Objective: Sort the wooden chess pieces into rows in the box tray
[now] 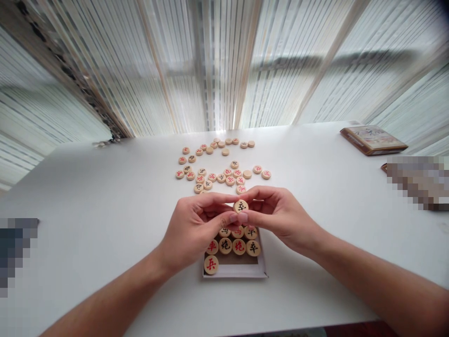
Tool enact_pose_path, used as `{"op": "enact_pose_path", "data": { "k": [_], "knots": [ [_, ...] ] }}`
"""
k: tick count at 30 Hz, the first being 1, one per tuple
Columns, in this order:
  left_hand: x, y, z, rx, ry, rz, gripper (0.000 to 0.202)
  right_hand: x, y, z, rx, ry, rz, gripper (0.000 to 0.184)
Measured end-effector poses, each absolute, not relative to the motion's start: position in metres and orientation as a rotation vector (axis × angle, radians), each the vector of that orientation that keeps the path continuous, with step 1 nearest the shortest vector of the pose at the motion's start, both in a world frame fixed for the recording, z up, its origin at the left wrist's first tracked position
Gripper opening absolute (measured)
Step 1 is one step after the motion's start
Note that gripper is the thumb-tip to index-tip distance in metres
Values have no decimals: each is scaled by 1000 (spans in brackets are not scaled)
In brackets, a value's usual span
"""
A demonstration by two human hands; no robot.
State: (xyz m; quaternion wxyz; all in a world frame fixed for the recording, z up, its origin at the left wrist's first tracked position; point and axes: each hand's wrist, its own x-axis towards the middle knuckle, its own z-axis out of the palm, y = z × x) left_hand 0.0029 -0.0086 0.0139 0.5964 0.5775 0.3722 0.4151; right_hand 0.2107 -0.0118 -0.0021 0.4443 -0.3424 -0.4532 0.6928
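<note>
1. Right now, reaching in from the lower left with the bare left hand [196,220] and from the lower right with the bare right hand [280,210], with both wrists bent in toward the middle.
2. Pinching one small, round, pale wooden disc [241,205] with both hands, thumbs low on the near side, pointer fingers up by the top edge, other fingers curled in.
3. Held up between the fingertips, near the far end of the shallow white-edged box [235,275]; cannot tell how high.
4. Tipped with its flat face up and back toward the head camera; round, so as long one way as the other across the face.
5. Painted with one bold black sign, almost upright, on smooth tan wood.
6. Below, in the box, rows of red-marked and black-marked wooden discs [239,247]; past the hands, many more scattered wooden discs [220,178] on the white table [105,201].
</note>
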Motion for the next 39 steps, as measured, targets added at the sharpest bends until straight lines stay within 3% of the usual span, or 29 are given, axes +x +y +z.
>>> {"op": "enact_pose_path", "data": {
  "k": [11,17,29,39],
  "knots": [
    [3,-9,12,1456,836,941,23,210,-12,2,-960,-1058,1697,41],
    [5,-10,11,1434,757,963,19,210,-11,2,-920,-1052,1709,32],
    [3,-9,8,1403,780,1066,27,213,-10,1,-857,-1294,1555,16],
    [5,-4,11,1434,797,1213,34,213,-13,-6,-756,-1337,1441,19]
  ]
}}
